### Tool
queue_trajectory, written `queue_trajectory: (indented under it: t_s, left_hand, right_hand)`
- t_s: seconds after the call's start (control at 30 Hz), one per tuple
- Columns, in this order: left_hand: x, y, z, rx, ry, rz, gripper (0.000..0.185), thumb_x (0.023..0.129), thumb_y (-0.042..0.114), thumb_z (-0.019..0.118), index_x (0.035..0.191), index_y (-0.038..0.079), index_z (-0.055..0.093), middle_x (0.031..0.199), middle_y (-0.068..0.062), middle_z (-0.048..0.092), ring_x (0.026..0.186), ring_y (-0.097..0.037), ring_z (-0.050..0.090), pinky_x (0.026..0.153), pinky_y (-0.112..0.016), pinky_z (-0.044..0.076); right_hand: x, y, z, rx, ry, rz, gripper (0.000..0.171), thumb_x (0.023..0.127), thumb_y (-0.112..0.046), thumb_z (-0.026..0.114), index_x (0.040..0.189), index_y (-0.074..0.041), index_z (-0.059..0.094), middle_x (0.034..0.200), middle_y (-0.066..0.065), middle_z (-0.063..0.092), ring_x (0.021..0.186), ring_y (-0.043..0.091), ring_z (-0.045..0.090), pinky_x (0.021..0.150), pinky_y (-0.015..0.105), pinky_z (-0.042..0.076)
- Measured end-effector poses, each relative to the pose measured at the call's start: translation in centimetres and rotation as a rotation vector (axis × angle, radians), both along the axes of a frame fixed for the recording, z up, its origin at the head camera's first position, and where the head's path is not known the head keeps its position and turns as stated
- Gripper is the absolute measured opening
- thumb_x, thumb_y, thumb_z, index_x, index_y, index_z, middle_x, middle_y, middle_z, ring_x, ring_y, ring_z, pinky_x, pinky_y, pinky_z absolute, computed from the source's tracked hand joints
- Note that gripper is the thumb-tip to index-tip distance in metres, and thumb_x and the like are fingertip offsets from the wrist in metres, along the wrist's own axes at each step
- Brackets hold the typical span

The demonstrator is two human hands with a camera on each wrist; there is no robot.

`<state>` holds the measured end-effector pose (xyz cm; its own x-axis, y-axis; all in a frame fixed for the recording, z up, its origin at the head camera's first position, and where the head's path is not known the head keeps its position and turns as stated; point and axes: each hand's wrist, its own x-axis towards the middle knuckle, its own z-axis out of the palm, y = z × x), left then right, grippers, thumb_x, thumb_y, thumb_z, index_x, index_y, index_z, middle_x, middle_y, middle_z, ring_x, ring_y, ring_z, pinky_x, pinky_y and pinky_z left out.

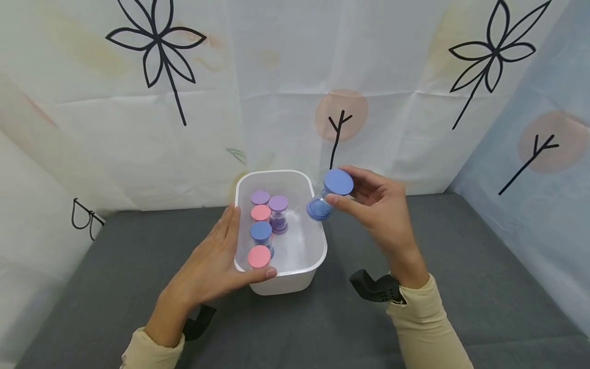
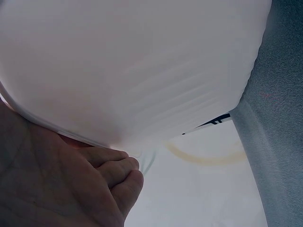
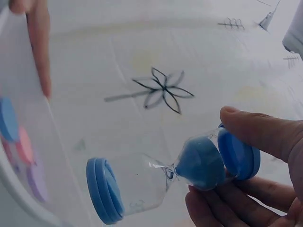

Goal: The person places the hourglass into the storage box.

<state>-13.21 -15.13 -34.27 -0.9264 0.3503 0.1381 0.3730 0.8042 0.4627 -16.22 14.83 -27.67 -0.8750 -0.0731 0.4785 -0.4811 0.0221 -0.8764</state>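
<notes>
Five timers (image 1: 260, 231) already stand in the tub (image 1: 318, 256) (steadied by the flat left hand (image 1: 216, 264)), while the right hand (image 1: 378, 205) pinches a sixth, blue timer (image 1: 329, 195) beside its rim.

Left wrist view: white tub (image 2: 142, 66) fills frame, contents hidden. Right wrist view: timers in tub (image 3: 19, 142) blurred, cut by left edge.

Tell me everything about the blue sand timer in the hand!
The blue timer is an hourglass: two clear bulbs, glass or plastic, joined at a thin neck, with a round blue cap at each end. Its blue sand fills the bulb nearer the palm; the other bulb looks empty. It is tilted, almost on its side, in the air just right of the white tub. The right hand pinches one capped end between thumb and fingers. Nothing else touches it.
</notes>
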Motion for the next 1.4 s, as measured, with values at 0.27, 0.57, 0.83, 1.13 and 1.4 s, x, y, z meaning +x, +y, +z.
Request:
queue_trajectory:
  t_s: [0.27, 0.57, 0.83, 1.13, 1.4]
  left_hand:
    - [-0.1, 0.1, -0.1, -0.004, -0.033, 0.005, 0.133, 0.076, 0.084, 0.062, 0.162, 0.005, -0.002, 0.17, -0.01, -0.001, 0.155, -0.035, 0.005, 0.116, -0.062, 0.025]
    - [-0.2, 0.2, 0.0, -0.01, -0.03, 0.011, 0.133, 0.076, 0.084, 0.061, 0.162, 0.004, -0.001, 0.17, -0.011, -0.002, 0.155, -0.035, 0.005, 0.116, -0.062, 0.026]
    - [-0.3, 0.1, 0.0, -0.016, -0.03, 0.018, 0.133, 0.076, 0.083, 0.062, 0.162, 0.004, -0.001, 0.17, -0.012, -0.001, 0.155, -0.036, 0.007, 0.115, -0.061, 0.026]
    - [-0.6, 0.3, 0.1, 0.001, 0.0, -0.003, 0.134, 0.075, 0.084, 0.064, 0.162, 0.005, 0.0, 0.17, -0.011, 0.0, 0.155, -0.034, 0.006, 0.117, -0.058, 0.026]
    - [-0.7, 0.4, 0.0, -0.013, -0.004, -0.004, 0.133, 0.076, 0.084, 0.062, 0.162, 0.003, 0.001, 0.17, -0.011, 0.0, 0.155, -0.033, 0.006, 0.118, -0.057, 0.025]
  right_hand:
    - [-0.7, -4.0, -3.2, 0.25, -0.118, 0.204, 0.047, 0.08, -0.002, 0.085, 0.123, 0.004, 0.069, 0.113, 0.014, 0.072, 0.102, 0.024, 0.071, 0.092, 0.037, 0.056]
    - [-0.6, -5.8, -4.2, 0.675, -0.036, 0.148, 0.05, 0.076, -0.01, 0.089, 0.121, 0.001, 0.071, 0.112, 0.007, 0.073, 0.098, 0.019, 0.071, 0.09, 0.042, 0.057]
    - [-0.4, -7.1, -3.9, 1.025, 0.102, 0.09, 0.042, 0.073, -0.019, 0.09, 0.111, -0.005, 0.076, 0.091, 0.0, 0.073, 0.078, 0.016, 0.062, 0.071, 0.032, 0.051]
    - [-0.6, -7.0, -4.1, 1.088, 0.114, 0.081, 0.042, 0.071, -0.023, 0.092, 0.108, -0.009, 0.077, 0.093, 0.0, 0.074, 0.083, 0.019, 0.065, 0.076, 0.038, 0.053]
    - [-0.8, -6.1, -4.0, 0.959, 0.094, 0.121, 0.049, 0.074, -0.024, 0.092, 0.116, -0.007, 0.075, 0.105, 0.002, 0.075, 0.101, 0.021, 0.069, 0.09, 0.04, 0.055]
